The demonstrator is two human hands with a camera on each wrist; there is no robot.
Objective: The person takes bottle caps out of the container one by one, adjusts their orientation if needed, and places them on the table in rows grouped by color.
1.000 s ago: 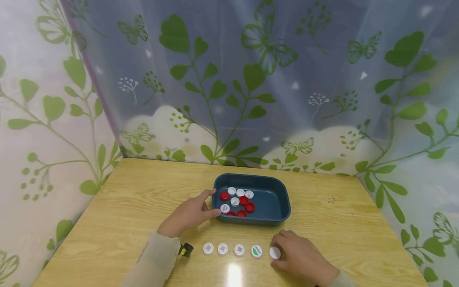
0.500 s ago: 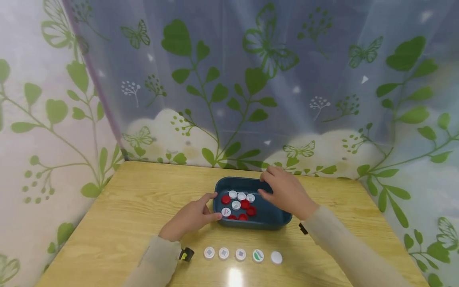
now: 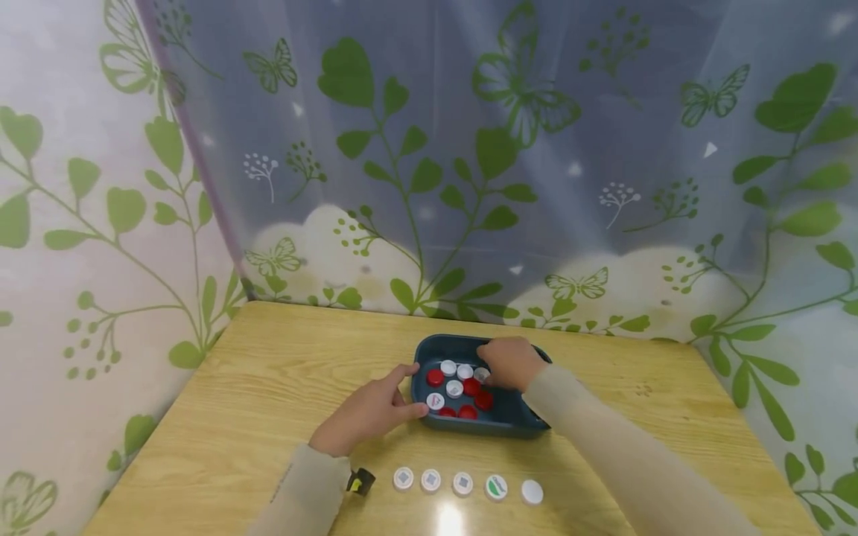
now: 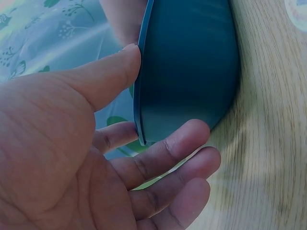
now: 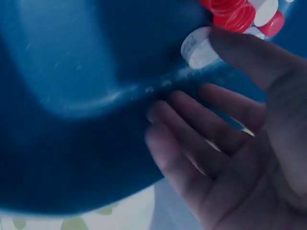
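Observation:
A dark blue tub [image 3: 482, 428] holds several red bottle caps [image 3: 435, 377] and white bottle caps [image 3: 448, 368], gathered toward its left half. My left hand [image 3: 367, 413] is at the tub's left end, thumb and index fingertips touching the rim; the other fingers extend along the outer wall in the left wrist view. My right hand [image 3: 512, 363] reaches down inside the tub from the right. In the right wrist view, its thumb tip overlaps the edge of a white cap [image 5: 197, 50], while the other fingers are spread below, apart from the cap.
Several white caps [image 3: 462, 484] stand in a row on the wooden table [image 3: 295, 350] in front of the tub, one with a green mark [image 3: 496, 487] and a plain one [image 3: 532, 492] at the right end. A patterned curtain [image 3: 402, 223] hangs behind.
My right hand has left the plain white cap at the row's right end, moved up over the tub, then down among the caps inside. My left hand has stayed at the rim.

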